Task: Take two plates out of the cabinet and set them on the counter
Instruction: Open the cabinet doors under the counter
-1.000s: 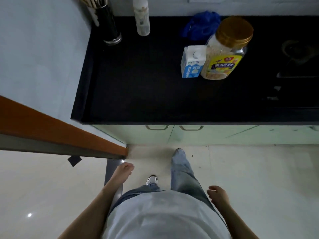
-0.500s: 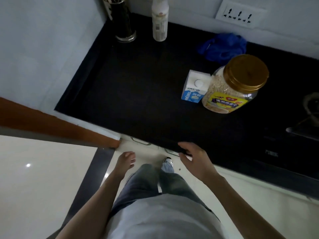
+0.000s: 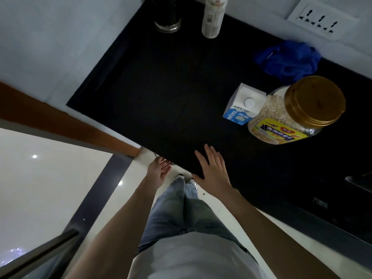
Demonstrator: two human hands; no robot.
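Observation:
The black counter (image 3: 161, 93) fills the upper middle of the head view. My right hand (image 3: 213, 170) lies flat and open on the counter's near edge, holding nothing. My left hand (image 3: 160, 168) reaches with spread fingers just below that edge, close to a metal cabinet handle that is mostly hidden under the counter. The cabinet front is hidden by the counter's overhang. No plates are in view.
On the counter stand a milk carton (image 3: 243, 105), a gold-lidded oat jar (image 3: 296, 111), a blue cloth (image 3: 287, 59), a white bottle (image 3: 213, 17) and a dark metal canister (image 3: 167, 15). A brown wooden door edge (image 3: 66, 121) runs along the left. A stove edge (image 3: 360, 182) shows at right.
I have stepped up to the counter. My right hand rose from my side onto the counter edge. My left hand moved forward under the edge toward the handle.

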